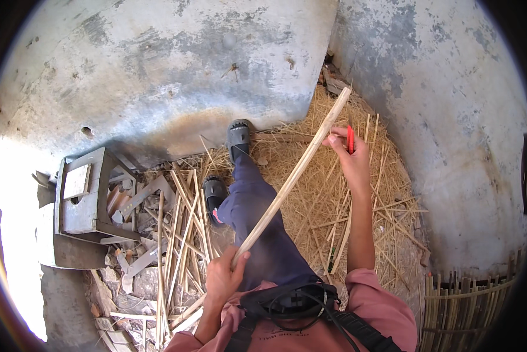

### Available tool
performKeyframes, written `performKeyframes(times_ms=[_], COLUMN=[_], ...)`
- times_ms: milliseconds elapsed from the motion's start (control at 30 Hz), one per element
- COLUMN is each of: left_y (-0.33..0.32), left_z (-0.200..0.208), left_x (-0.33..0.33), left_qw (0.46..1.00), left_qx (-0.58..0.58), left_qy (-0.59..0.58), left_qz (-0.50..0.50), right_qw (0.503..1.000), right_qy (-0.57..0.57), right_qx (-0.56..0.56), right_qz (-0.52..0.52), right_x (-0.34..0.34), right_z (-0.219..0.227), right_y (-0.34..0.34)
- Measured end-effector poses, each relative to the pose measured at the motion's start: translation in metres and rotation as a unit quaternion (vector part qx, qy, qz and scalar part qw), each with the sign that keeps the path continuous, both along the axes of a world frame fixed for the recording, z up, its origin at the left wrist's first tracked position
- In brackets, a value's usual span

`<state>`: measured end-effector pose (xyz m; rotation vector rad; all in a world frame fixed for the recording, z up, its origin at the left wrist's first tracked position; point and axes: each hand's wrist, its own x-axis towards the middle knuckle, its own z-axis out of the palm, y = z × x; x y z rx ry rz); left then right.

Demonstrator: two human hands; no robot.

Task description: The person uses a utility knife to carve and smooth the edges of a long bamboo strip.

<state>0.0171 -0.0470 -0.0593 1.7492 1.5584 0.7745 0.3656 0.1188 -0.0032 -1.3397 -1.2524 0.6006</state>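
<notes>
A long pale wooden strip (293, 179) slants across my legs from lower left to upper right. My left hand (222, 276) is closed around its lower end, with the thumb on top. Close to the upper part of the strip is my right hand (349, 155), its fingers bent in a grip. A small red tool (350, 139) stands up out of that grip; its working end is hidden. Whether the right fingertips touch the strip, I cannot tell. The strip's far end is free in the air.
Straw-like shavings (310, 199) cover the floor around my feet. Several long strips (181, 234) lie in a heap at left, beside a grey wooden box stand (93, 193) and rubble. Stained walls (175, 76) close in ahead and right. A slatted bamboo basket (466, 311) stands lower right.
</notes>
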Motion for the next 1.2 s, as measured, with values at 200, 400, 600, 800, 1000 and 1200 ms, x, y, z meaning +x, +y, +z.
performKeyframes(times_ms=[200,400,600,800,1000,1200], left_y=[0.002,0.006,0.006,0.008,0.008,0.017], left_z=[0.002,-0.001,-0.016,-0.022,-0.028,-0.016], left_x=[-0.004,-0.015,-0.027,-0.051,-0.058,-0.029], left_qw=[1.0,0.995,0.964,0.922,0.935,0.934], left_qx=[-0.004,-0.063,-0.157,-0.268,-0.214,-0.201], left_qy=[-0.016,-0.064,-0.192,-0.275,-0.282,-0.294], left_qz=[-0.016,-0.05,-0.096,-0.046,0.002,-0.018], right_qw=[0.998,1.0,0.965,0.889,0.993,0.94], right_qy=[0.028,0.009,0.223,0.417,-0.042,-0.264], right_qx=[-0.037,-0.028,-0.008,0.095,0.017,0.087], right_qz=[-0.033,0.01,0.136,0.161,-0.108,-0.196], right_x=[0.0,0.015,0.037,0.07,0.081,0.074], right_z=[0.007,0.004,-0.019,-0.027,-0.004,-0.032], right_y=[-0.003,-0.001,0.004,0.006,-0.001,-0.006])
